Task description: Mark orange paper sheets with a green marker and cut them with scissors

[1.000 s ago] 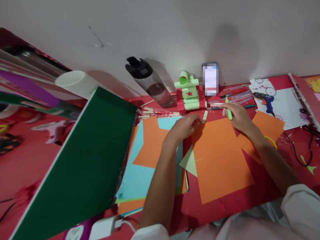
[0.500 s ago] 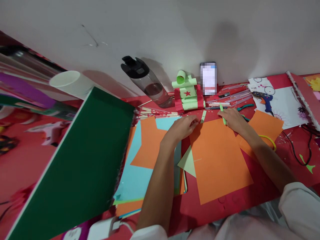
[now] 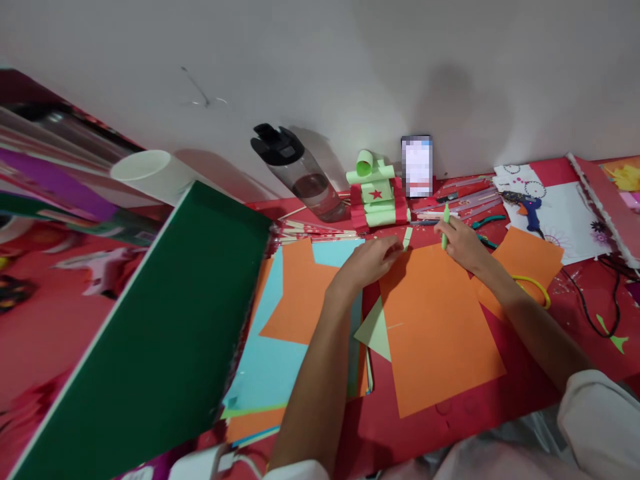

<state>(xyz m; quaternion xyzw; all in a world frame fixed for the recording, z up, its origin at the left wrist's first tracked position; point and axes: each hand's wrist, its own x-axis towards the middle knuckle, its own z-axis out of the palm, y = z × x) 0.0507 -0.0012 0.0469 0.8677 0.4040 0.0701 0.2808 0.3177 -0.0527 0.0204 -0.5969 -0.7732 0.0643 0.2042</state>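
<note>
A large orange paper sheet (image 3: 443, 333) lies flat on the red table in front of me. Over its upper left corner is my left hand (image 3: 376, 260), its fingers bent and drawn together; what they grip, if anything, is hidden. A short pale green strip (image 3: 408, 239) sits right by those fingertips. My right hand (image 3: 463, 241) is closed around a light green pen (image 3: 446, 223), held nearly upright at the sheet's top edge. Part of a pale green paper (image 3: 376, 330) sticks out from under the orange sheet's left side.
A paper stack (image 3: 270, 373) and a leaning green board (image 3: 165, 320) stand left. Behind are a bottle (image 3: 313, 183), a green-and-red paper model (image 3: 379, 195) and a phone (image 3: 417, 167). At right lie a blue glue gun (image 3: 531, 212), pliers (image 3: 489, 221) and cables (image 3: 595, 327).
My right hand has drawn back slightly, and the pen stands more upright in it. My left hand has shifted a little right toward the pale green strip. The whole view has tilted slightly.
</note>
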